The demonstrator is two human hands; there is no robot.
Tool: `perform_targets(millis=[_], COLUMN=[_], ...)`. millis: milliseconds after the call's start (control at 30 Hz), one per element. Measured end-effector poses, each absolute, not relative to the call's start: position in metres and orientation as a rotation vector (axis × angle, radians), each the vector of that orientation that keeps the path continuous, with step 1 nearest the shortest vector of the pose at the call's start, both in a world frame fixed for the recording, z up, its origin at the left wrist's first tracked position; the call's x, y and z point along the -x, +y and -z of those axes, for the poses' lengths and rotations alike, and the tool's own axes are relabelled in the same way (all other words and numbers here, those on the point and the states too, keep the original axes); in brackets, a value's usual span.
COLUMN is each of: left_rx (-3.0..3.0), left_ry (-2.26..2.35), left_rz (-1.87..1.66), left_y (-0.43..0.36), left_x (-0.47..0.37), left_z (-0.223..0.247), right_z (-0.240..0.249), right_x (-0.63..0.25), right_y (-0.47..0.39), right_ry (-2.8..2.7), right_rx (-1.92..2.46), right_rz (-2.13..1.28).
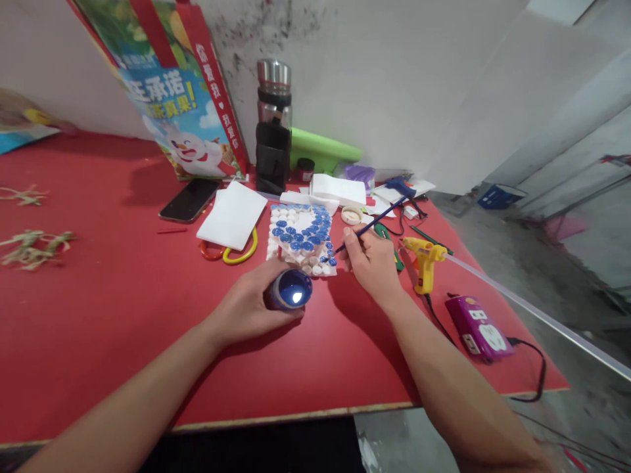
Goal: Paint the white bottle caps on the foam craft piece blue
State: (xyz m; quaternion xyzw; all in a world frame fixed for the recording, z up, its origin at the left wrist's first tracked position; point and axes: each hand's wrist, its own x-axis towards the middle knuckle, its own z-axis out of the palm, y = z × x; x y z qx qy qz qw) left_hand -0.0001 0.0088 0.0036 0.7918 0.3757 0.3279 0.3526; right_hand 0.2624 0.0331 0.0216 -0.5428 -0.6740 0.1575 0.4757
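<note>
- The left hand (246, 303) is at the front of the craft piece, and its grip is closed around a small jar (272, 297).
- This jar is open at the top; inside it there is blue paint (292, 284), with a bright reflection on it.
- The right hand (372, 263) has its grip closed on a thin dark blue paintbrush (365, 228), between the thumb and the fingers.
- The brush is tilted, and its tip is at the lower right part of the craft piece; whether it touches there, I cannot tell.
- The craft piece (302, 238) lies on the red counter (123, 328), ahead of the jar and to the left of the right hand. It is covered with small round pieces, many blue and others white.
- To its left are white papers (233, 215), partly over scissors (240, 261) with red and yellow handles, and a dark phone (188, 200).
- Behind stand a bottle (273, 141) and a colourful bag (197, 121), near the wall; a green roll (325, 150) lies beside the bottle.
- On the right side, there are a yellow glue gun (424, 259) and a purple power box (478, 328) with a black cable.
</note>
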Motion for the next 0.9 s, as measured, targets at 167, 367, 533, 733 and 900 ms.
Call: perform_targets(millis=[167,367,533,733,900], left_rx=[-2.041,-2.044,-2.036,-2.049,-2.042], left_ry=[0.986,0.981,0.975,0.979,0.984], left_rz=[-0.845,-0.841,-0.846,-0.851,-0.839], left_y=[0.0080,0.0078,0.0085,0.0086,0.0082], left_x=[0.0004,0.0009,0.0002,-0.0003,-0.0006], left_z=[-0.0024,-0.0035,-0.0038,-0.0039,-0.0049], right_z=[-0.0216,-0.0215,-0.0222,-0.0229,-0.0209], right_x=[-0.2627,-0.2600,-0.2594,-0.2595,-0.2585], right_y=[0.0330,0.0314,0.0306,0.0304,0.0308], right_ry=[-1.638,-1.684,-1.673,-1.673,-1.645], right_rx=[1.325,1.305,1.320,1.312,1.309], right_rz=[-0.330,-0.311,-0.336,-0.343,-0.355])
